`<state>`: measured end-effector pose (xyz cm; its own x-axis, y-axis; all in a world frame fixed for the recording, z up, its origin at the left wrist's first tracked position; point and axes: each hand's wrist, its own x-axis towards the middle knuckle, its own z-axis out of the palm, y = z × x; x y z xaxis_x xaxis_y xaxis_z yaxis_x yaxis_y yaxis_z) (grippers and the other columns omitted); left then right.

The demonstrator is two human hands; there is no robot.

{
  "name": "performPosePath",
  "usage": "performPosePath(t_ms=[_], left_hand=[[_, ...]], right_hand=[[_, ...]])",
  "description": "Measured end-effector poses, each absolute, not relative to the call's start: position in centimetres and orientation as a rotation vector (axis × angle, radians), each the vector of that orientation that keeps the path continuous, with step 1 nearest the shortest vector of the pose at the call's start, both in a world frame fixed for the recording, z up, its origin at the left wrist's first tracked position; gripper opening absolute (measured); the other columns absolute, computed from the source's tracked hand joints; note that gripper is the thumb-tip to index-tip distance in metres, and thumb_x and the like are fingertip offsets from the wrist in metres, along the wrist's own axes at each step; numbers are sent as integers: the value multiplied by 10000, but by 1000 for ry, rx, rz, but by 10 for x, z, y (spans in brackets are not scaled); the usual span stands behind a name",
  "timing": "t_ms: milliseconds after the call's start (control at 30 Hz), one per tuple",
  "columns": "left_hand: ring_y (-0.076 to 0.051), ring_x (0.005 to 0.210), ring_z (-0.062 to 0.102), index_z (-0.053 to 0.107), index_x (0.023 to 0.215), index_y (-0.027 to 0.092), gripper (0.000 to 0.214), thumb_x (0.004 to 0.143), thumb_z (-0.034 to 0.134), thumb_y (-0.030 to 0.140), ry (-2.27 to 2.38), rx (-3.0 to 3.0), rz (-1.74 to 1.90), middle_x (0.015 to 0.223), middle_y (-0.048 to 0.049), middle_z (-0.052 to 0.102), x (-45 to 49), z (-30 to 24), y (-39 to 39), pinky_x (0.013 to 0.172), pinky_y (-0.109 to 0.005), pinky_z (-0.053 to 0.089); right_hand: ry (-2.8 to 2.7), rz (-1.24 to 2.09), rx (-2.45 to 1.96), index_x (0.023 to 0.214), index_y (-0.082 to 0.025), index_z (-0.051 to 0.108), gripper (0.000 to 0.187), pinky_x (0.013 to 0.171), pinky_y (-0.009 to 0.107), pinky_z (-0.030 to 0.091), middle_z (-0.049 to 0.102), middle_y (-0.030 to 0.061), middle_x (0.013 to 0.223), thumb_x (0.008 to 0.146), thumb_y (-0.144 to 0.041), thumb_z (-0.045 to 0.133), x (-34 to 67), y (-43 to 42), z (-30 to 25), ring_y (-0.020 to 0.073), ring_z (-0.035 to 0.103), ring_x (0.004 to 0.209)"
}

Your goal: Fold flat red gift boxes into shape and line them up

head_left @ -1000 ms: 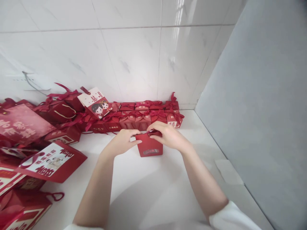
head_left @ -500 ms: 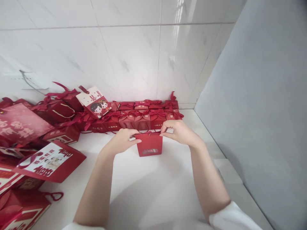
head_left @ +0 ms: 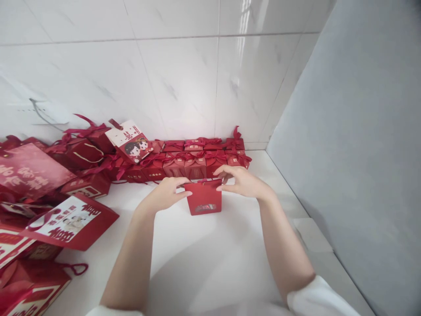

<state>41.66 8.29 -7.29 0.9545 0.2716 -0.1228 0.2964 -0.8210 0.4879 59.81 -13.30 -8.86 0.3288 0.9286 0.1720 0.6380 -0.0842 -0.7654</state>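
A red gift box [head_left: 204, 197] with a small clear window low on its front stands upright on the white surface. My left hand [head_left: 169, 192] pinches its top left corner, thumb in front and fingers behind. At the top right corner, my right hand [head_left: 238, 182] has its thumb on the front face and its fingers curled over the top edge. A bit of dark red ribbon shows along the top of the box between the hands.
Two rows of small red boxes with ribbons [head_left: 195, 166] line the tiled wall behind. More red gift boxes [head_left: 72, 221] are piled at the left, one with a cartoon couple card [head_left: 133, 142] leaning on top. A grey panel [head_left: 362, 109] rises on the right.
My right hand has shifted slightly left, its fingers moving over the top edge of the box. The left hand keeps its grip on the left corner.
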Motion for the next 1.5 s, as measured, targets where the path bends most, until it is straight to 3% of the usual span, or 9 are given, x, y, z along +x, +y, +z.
performPosePath(t_ms=[233, 333, 467, 633, 733, 833, 1033, 1267, 1500], left_hand=[[-224, 1136, 623, 613, 1201, 288, 370, 847, 506, 307, 364, 2605, -22, 1270, -9, 643, 398, -66, 99, 958, -309, 489], [-234, 1163, 606, 585, 1222, 280, 367, 915, 418, 394, 613, 2597, 127, 1262, -23, 646, 388, -55, 100, 998, -347, 461], [-265, 1122, 620, 594, 1222, 272, 488, 924, 358, 578, 794, 2531, 148, 1201, -44, 676, 382, -39, 75, 976, -380, 460], [-264, 1145, 599, 505, 1378, 260, 592, 841, 519, 510, 557, 2525, -166, 1309, -66, 616, 388, -33, 44, 939, -337, 465], [-244, 1042, 626, 641, 1230, 291, 483, 754, 566, 317, 389, 2587, -338, 1165, -36, 680, 397, -25, 43, 867, -303, 468], [-210, 859, 653, 753, 931, 275, 307, 643, 644, 273, 229, 2504, -567, 961, -12, 721, 408, -16, 49, 742, -254, 468], [-214, 570, 567, 647, 518, 215, 224, 374, 818, 222, 442, 2546, -768, 552, -9, 616, 421, -30, 42, 612, -316, 449], [-374, 754, 633, 536, 377, 184, 323, 380, 859, 190, 764, 2644, -1259, 487, -67, 559, 418, -37, 23, 778, -486, 481], [-91, 613, 483, 692, 753, 128, 150, 636, 723, 38, 644, 2896, -856, 685, 62, 583, 335, 36, 67, 767, -237, 453]], right_hand=[[-1544, 932, -1867, 1251, -242, 590, 613, 815, 325, 523, 695, 56, 1089, 702, -431, 786, 590, -130, -88, 228, 663, 974], [-1607, 1086, -1780, 1227, -241, 619, 555, 816, 304, 525, 692, 58, 1122, 732, -449, 758, 583, -131, -82, 224, 664, 1002], [-1587, 938, -1843, 1169, -237, 639, 441, 833, 318, 513, 686, 57, 1154, 795, -464, 696, 577, -135, -77, 227, 655, 1022], [-1496, 737, -2007, 1082, -222, 649, 323, 804, 361, 520, 698, 91, 1105, 853, -450, 636, 582, -140, -84, 251, 664, 983], [-1497, 705, -2030, 1122, -231, 626, 337, 821, 366, 523, 696, 92, 1105, 871, -457, 615, 585, -145, -86, 247, 664, 997], [-1508, 679, -2029, 1139, -233, 619, 344, 828, 370, 524, 695, 96, 1105, 880, -459, 604, 585, -151, -84, 252, 664, 999], [-1524, 663, -2030, 1128, -252, 629, 336, 814, 374, 528, 691, 92, 1123, 880, -476, 596, 580, -157, -80, 263, 666, 989], [-1556, 643, -2054, 1127, -243, 623, 341, 794, 360, 531, 687, 93, 1139, 881, -475, 584, 575, -155, -81, 261, 663, 997], [-1582, 607, -2155, 1105, -224, 625, 341, 832, 386, 519, 696, 103, 1115, 868, -463, 572, 576, -146, -88, 275, 665, 991]])
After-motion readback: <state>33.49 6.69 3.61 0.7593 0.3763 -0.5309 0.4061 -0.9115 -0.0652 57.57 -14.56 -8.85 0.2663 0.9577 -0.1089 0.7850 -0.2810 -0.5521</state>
